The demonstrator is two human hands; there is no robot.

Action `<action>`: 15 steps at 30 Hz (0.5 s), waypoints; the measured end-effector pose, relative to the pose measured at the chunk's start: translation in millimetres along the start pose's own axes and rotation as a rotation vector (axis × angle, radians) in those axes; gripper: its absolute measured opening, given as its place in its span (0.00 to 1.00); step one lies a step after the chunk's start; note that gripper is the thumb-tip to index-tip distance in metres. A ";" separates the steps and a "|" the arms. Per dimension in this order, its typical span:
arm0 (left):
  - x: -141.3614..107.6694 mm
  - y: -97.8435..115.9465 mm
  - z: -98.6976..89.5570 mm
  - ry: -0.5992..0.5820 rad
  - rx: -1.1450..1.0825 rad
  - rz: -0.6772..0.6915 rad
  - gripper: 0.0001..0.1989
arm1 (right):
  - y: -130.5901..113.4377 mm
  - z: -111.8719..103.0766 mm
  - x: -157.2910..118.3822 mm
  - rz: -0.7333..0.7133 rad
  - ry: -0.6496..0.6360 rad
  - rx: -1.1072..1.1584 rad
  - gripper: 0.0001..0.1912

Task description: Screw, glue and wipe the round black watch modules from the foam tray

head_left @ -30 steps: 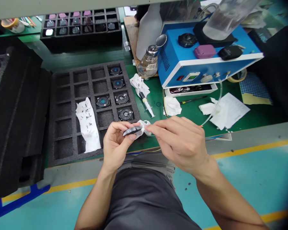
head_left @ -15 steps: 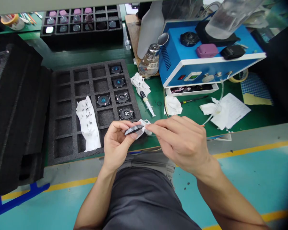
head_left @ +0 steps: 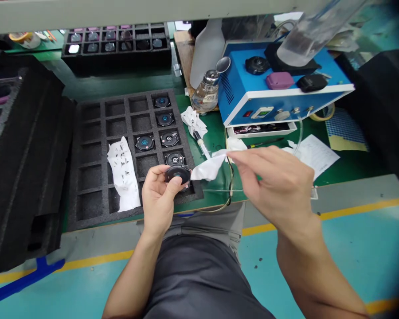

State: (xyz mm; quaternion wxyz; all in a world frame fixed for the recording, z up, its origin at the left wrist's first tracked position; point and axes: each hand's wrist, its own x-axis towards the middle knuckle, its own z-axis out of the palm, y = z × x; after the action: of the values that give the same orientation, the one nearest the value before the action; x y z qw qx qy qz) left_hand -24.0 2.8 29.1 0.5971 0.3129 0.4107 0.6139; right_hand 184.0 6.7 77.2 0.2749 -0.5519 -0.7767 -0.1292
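Black round watch point(head_left: 177, 173): my left fingers point(head_left: 157, 172) held it.
White tissue point(head_left: 209, 169): my right fingers point(head_left: 252, 158) pinched one end.

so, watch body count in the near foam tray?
5 clearly visible: first watch body, second, third, fourth down the right column; one left of the third. A sixth seems partly hidden by the left hand.

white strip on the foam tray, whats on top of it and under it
Several small dark pieces lie on the white strip. The foam tray is underneath; what its covered parts hold can't be seen.
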 end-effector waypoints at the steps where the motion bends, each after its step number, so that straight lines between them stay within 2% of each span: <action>1: 0.9 1.8 1.1 0.011 -0.007 -0.024 0.18 | 1.9 2.7 1.0 0.029 0.016 0.004 0.13; 3: 2.5 4.9 1.9 0.019 -0.027 -0.067 0.17 | 3.2 7.8 1.8 0.065 -0.059 -0.032 0.14; 6: 3.4 7.5 -0.9 0.013 -0.052 -0.124 0.15 | 5.2 8.9 -2.5 0.091 -0.312 -0.178 0.19; 8: 3.2 8.1 -3.9 -0.003 -0.067 -0.144 0.14 | 11.5 5.3 -7.9 0.105 -0.391 -0.235 0.19; 11: 2.9 8.7 -6.4 -0.009 -0.094 -0.156 0.14 | 29.8 4.6 -14.7 0.192 -0.295 -0.173 0.15; 15: 3.1 10.7 -5.5 0.020 -0.146 -0.181 0.14 | 56.4 28.8 -17.9 0.340 -0.097 0.092 0.12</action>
State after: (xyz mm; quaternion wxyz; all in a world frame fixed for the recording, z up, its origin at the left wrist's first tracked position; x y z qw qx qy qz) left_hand -34.2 5.7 35.6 0.6673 0.2240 0.3973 0.5888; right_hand 232.5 27.3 37.7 0.2800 -0.6675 -0.6897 -0.0186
